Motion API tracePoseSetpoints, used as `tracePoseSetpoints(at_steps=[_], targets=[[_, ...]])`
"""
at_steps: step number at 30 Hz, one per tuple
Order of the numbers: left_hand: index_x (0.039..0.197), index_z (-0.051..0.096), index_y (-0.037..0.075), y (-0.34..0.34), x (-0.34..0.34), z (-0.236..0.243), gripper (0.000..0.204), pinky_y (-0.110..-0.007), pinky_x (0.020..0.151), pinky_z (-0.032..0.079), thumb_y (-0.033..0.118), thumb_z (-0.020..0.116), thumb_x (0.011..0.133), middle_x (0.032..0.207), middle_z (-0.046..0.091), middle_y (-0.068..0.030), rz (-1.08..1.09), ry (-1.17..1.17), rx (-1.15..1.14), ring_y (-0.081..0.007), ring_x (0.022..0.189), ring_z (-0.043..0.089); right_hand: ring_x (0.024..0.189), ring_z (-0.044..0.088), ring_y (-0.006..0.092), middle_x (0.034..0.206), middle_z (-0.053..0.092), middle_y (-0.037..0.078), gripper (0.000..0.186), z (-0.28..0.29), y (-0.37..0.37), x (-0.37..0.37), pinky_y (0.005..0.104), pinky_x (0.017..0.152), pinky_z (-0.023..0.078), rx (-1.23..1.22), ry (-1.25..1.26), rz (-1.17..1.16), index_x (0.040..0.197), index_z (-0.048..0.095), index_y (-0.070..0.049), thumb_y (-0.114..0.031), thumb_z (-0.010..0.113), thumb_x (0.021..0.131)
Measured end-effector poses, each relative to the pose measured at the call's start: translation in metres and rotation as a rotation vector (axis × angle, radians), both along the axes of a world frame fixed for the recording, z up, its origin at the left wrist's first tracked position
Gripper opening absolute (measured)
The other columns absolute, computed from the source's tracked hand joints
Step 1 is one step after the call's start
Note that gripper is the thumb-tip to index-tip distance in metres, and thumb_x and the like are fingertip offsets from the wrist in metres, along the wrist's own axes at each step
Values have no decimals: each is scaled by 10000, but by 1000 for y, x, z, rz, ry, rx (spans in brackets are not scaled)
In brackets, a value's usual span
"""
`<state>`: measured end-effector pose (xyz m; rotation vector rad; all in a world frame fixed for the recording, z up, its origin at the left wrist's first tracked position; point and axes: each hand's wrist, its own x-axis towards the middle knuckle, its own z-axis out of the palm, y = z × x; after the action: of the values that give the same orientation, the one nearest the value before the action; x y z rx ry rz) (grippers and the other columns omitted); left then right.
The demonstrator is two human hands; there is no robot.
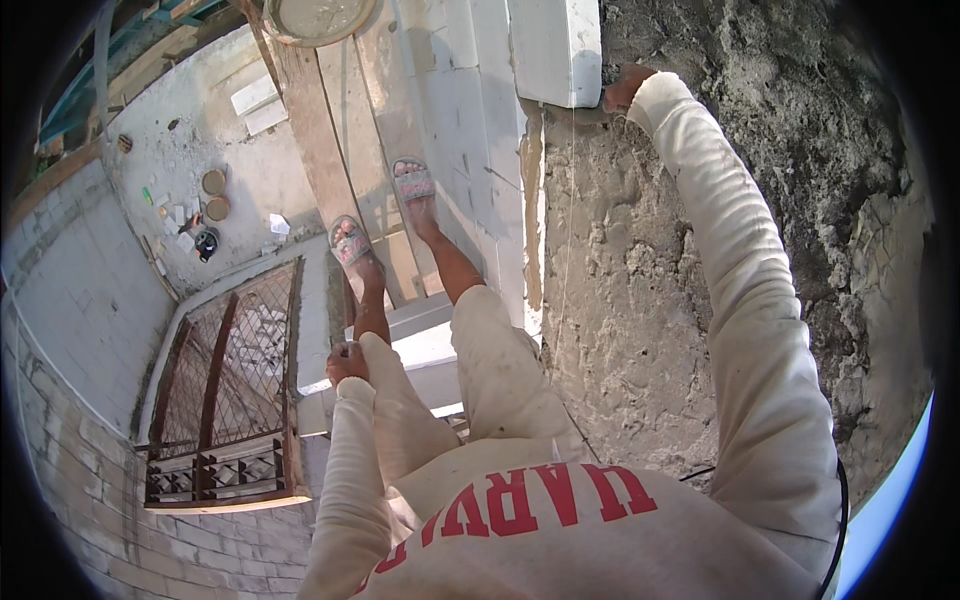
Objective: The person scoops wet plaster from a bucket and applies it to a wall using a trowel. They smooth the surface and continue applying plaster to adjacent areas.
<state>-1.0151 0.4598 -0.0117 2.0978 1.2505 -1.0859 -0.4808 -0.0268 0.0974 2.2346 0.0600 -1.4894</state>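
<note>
A white, smooth-faced block (560, 55) sits on top of the wall at the upper middle. My right hand (627, 88) is at the block's near right corner with its fingers bent toward it; whether they grip the block is hidden. A thin string (571, 200) runs down from near the block across the rough mortar face. Beside my left knee is my left hand (347, 363), its fingers curled closed; anything inside them cannot be made out.
I stand in sandals on wooden planks (345, 110) high above a floor (235, 70) with scattered debris. A round mortar-smeared basin (318, 18) rests at the planks' far end. Rough mortared wall (640, 300) rises on the right; a wooden frame with mesh (235, 370) stands lower left.
</note>
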Motion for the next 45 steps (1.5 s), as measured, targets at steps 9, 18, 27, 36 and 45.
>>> tracePoseSetpoints(at_steps=[9,18,27,36,45], targets=[[962,814,97,-9,7,3,324,-475,852,574,375,721,823,933,781,-191,81,17,16,-373,897,757,599,610,170,669,607,56,285,69,12,85,390,546,509,-50,-13,-263,1066,779,-41,-290,702,951],[1022,802,141,-17,10,-6,349,-508,866,585,436,713,858,979,783,-182,-63,123,30,-390,961,753,516,559,185,572,548,85,429,109,80,-21,368,511,483,501,-162,-591,1037,772,31,-378,690,937],[1015,783,162,-50,57,25,271,-481,918,584,369,669,882,1090,771,-145,-93,324,42,-342,1039,739,1019,726,368,1117,750,183,453,-148,271,21,477,957,579,549,-516,-10,1089,714,-29,-418,724,859],[1053,759,143,-70,70,23,275,-488,961,553,348,684,887,1158,722,-127,71,368,82,-353,1100,690,745,669,212,829,709,67,277,-322,324,109,378,664,543,615,-531,-236,912,724,-84,-361,711,896],[1068,707,52,-78,45,24,410,-498,916,575,401,719,854,1095,729,-205,35,347,100,-381,1041,722,559,579,123,689,630,32,295,-126,189,-33,276,521,460,949,-580,-1185,861,688,-55,-329,780,920]])
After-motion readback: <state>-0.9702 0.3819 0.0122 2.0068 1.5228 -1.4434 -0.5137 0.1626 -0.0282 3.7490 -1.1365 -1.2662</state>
